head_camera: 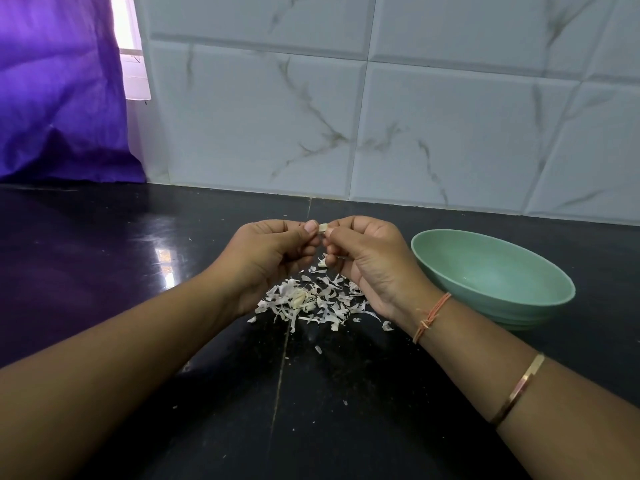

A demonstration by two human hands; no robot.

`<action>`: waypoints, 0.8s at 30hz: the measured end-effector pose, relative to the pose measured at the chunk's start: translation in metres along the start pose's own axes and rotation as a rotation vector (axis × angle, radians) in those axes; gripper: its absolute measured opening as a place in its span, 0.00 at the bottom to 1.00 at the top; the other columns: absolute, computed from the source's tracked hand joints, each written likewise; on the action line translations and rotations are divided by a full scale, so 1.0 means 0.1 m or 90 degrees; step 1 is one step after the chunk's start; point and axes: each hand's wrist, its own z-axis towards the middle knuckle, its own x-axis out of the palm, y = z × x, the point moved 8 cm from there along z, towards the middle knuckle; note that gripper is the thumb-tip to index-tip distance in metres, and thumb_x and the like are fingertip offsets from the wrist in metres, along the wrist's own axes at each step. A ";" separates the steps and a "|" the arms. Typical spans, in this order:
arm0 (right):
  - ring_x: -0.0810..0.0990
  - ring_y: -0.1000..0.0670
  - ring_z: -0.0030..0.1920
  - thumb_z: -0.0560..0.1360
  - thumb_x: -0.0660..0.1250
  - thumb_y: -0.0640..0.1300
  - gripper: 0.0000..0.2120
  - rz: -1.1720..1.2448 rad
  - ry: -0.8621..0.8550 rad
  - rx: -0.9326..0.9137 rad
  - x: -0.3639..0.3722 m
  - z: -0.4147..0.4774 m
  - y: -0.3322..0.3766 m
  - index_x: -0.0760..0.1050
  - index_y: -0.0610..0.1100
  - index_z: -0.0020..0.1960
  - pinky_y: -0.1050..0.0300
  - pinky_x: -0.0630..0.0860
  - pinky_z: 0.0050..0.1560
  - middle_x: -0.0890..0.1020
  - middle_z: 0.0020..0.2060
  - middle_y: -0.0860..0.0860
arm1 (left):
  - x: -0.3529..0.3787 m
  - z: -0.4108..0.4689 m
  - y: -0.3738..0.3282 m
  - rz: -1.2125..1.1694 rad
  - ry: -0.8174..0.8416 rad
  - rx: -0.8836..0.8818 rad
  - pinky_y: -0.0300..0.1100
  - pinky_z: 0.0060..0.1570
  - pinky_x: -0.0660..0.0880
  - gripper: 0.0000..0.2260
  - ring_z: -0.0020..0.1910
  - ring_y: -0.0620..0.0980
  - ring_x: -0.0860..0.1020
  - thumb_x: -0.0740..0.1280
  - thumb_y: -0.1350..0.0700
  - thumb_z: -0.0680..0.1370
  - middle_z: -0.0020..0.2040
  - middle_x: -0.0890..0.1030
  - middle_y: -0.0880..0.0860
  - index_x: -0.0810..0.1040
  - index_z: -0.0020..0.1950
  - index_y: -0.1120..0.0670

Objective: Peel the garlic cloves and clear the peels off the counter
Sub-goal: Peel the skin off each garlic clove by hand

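Two hands meet over the middle of the counter (104,271), a little way in from its back edge, both forearms reaching in from the near edge. The left hand (273,251) is raised off the surface with its back toward the camera, fingers curled inward, thumb and forefinger pinching one end of a garlic clove (322,227). The right hand (367,258) mirrors it, fingers curled, thumb and forefinger gripping the other end of the same clove. The clove is small and pale, held in the air between the two thumb tips, mostly hidden by them; whether skin remains on it cannot be told. The right wrist carries an orange thread bracelet (431,315), and a metal bangle (519,388) sits further up that forearm. Directly under the hands, a scattered heap of peels (325,306) lies on the dark counter, with a few stray flakes trailing toward the near edge. Some yellowish pieces sit within the heap; what they are cannot be told. A green bowl (485,268) stands toward the right side of the counter, just beside the right wrist, apart from the heap. A white marbled tiled wall (415,116) rises along the back edge. A purple curtain (59,98) hangs at the back left corner.
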 end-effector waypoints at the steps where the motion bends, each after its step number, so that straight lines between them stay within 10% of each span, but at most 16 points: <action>1: 0.72 0.56 0.27 0.74 0.65 0.31 0.08 0.000 0.001 -0.001 0.00 0.00 0.00 0.75 0.39 0.37 0.65 0.73 0.31 0.74 0.29 0.47 | 0.00 0.00 0.01 -0.007 -0.001 -0.010 0.32 0.34 0.78 0.05 0.29 0.41 0.77 0.67 0.60 0.73 0.30 0.80 0.51 0.78 0.39 0.61; 11: 0.73 0.55 0.29 0.74 0.64 0.32 0.07 -0.021 0.012 -0.012 0.02 0.00 0.01 0.76 0.38 0.39 0.64 0.74 0.32 0.76 0.31 0.47 | 0.01 -0.01 0.09 -0.098 -0.020 -0.085 0.32 0.32 0.78 0.06 0.27 0.40 0.76 0.66 0.59 0.75 0.29 0.79 0.50 0.78 0.39 0.60; 24: 0.73 0.55 0.29 0.71 0.68 0.34 0.06 -0.035 -0.034 -0.026 -0.07 0.03 0.00 0.76 0.41 0.36 0.58 0.73 0.36 0.76 0.33 0.44 | -0.01 -0.06 -0.16 0.179 -0.067 0.148 0.35 0.35 0.76 0.03 0.29 0.43 0.76 0.71 0.62 0.71 0.30 0.79 0.52 0.80 0.38 0.57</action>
